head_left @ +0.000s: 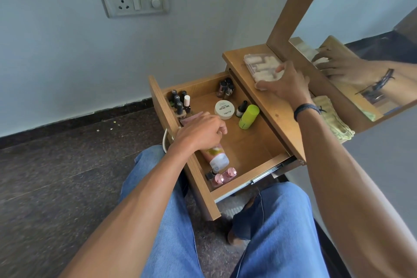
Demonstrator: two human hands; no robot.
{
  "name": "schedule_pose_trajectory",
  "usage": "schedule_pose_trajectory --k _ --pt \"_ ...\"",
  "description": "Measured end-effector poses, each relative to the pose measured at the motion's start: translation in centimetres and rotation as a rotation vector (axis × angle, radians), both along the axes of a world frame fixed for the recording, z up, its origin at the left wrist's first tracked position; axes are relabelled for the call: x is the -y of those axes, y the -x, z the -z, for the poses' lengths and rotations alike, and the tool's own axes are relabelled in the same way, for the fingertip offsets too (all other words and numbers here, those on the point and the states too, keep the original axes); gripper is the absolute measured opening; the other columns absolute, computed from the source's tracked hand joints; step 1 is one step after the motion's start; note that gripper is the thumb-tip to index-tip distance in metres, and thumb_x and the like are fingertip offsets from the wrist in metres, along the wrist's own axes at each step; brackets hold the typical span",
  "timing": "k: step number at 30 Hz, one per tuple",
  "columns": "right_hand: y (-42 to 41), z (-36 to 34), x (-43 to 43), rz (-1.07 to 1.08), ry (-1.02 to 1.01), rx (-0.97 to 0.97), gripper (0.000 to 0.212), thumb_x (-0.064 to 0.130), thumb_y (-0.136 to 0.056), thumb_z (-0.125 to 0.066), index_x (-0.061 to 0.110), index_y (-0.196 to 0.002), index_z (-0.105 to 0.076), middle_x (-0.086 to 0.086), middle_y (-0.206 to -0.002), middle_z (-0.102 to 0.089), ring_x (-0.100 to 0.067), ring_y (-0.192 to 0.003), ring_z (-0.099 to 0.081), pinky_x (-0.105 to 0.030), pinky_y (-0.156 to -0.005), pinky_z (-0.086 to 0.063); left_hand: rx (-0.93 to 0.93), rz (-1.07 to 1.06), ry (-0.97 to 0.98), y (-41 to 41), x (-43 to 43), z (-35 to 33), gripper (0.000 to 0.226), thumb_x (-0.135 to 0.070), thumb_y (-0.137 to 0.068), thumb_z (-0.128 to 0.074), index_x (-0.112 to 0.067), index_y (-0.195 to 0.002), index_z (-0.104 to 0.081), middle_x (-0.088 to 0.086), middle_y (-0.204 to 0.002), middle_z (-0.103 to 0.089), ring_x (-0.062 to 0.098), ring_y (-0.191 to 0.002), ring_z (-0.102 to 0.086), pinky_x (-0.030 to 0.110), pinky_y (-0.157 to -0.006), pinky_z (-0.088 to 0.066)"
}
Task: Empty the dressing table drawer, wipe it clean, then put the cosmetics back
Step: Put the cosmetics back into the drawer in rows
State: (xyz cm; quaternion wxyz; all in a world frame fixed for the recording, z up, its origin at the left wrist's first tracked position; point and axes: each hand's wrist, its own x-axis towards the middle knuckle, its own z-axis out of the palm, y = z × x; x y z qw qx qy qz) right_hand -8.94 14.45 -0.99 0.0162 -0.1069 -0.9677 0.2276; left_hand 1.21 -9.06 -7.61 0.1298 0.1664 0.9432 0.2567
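Note:
The wooden drawer [248,179] is pulled out and holds cosmetics. Among them are several nail polish bottles [179,103] at its left back corner, a white round jar [224,109], a lime-green bottle [248,117] and two pink-capped bottles [223,176] at the near end. My left hand [200,132] is inside the drawer, fingers curled round a pink tube [216,158] lying along the front panel. My right hand [285,84] is on the table top [277,117], holding a clear case of cream-coloured items [259,64] by its near edge.
A folded yellow-green cloth [331,119] lies on the table top by my right wrist. The mirror [361,18] stands behind it in a wooden frame. More dark bottles [225,88] stand at the drawer's back. My knees in blue jeans are under the drawer. A wall socket [135,2] is at upper left.

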Motion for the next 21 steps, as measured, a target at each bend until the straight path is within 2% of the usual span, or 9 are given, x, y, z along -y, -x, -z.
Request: schedule_pose_trajectory --k 4,6,9,11,13,16,21 --pt "-3.9 -0.4 1.5 0.055 0.028 -0.066 0.077 0.059 -0.067 -0.077 0.025 -0.129 -0.048 -0.017 -0.137 -0.052 -0.039 -0.128 -0.040 -0.048 -0.099 -0.039 0.025 -0.028 -0.031 0.2 0.1 0.3 0.031 -0.014 -0.097 -0.054 -0.038 -0.108 -0.071 -0.013 -0.132 -0.062 0.014 -0.130 -0.046 0.060 -0.105 -0.041" --pt "-6.6 -1.0 2.2 0.055 0.049 -0.093 0.079 0.065 -0.063 -0.072 0.027 -0.129 -0.048 -0.016 -0.135 -0.054 -0.038 -0.126 -0.041 -0.046 -0.095 -0.038 0.021 -0.083 -0.078 0.2 0.0 0.4 0.034 -0.011 -0.096 -0.054 -0.039 -0.109 -0.069 -0.010 -0.134 -0.061 0.015 -0.132 -0.047 0.059 -0.109 -0.040" --pt "-11.0 -1.3 3.0 0.008 0.027 -0.123 0.076 0.068 -0.063 -0.071 0.030 -0.125 -0.049 -0.012 -0.128 -0.055 -0.033 -0.120 -0.043 -0.039 -0.087 -0.033 -0.035 -0.196 -0.175 0.3 -0.1 0.0 0.040 0.003 -0.095 -0.053 -0.020 -0.125 -0.068 -0.005 -0.138 -0.059 0.014 -0.132 -0.049 0.041 -0.112 -0.041" --pt "-14.0 -1.2 3.6 -0.035 -0.021 -0.121 0.074 0.067 -0.066 -0.072 0.032 -0.127 -0.050 -0.009 -0.128 -0.054 -0.029 -0.118 -0.041 -0.036 -0.086 -0.031 -0.116 -0.283 -0.261 0.5 0.0 -0.4 0.038 0.005 -0.095 -0.053 -0.013 -0.127 -0.067 -0.002 -0.133 -0.061 0.015 -0.123 -0.057 0.026 -0.100 -0.044" --pt "-16.6 -0.9 4.0 -0.067 -0.080 -0.109 0.074 0.067 -0.066 -0.074 0.034 -0.128 -0.052 -0.006 -0.132 -0.053 -0.026 -0.117 -0.039 -0.033 -0.085 -0.031 -0.174 -0.350 -0.322 0.6 0.1 -0.7 0.035 0.002 -0.096 -0.053 -0.010 -0.126 -0.067 0.000 -0.129 -0.063 0.015 -0.116 -0.060 0.022 -0.090 -0.043" --pt "-19.3 0.2 4.1 -0.101 -0.152 -0.082 0.076 0.069 -0.065 -0.074 0.034 -0.129 -0.053 -0.002 -0.135 -0.051 -0.023 -0.119 -0.037 -0.034 -0.086 -0.036 -0.188 -0.381 -0.370 0.6 0.1 -0.7 0.038 0.002 -0.095 -0.052 -0.010 -0.128 -0.066 0.002 -0.127 -0.065 0.015 -0.114 -0.061 0.023 -0.091 -0.046" --pt "-20.4 2.1 4.3 -0.133 -0.303 -0.010 0.087 0.084 -0.060 -0.064 0.032 -0.129 -0.050 -0.004 -0.132 -0.052 -0.024 -0.115 -0.041 -0.039 -0.086 -0.047 -0.134 -0.292 -0.322 0.5 0.2 -0.1 0.043 0.003 -0.092 -0.052 -0.016 -0.128 -0.065 0.000 -0.125 -0.065 0.016 -0.112 -0.060 0.031 -0.093 -0.050"
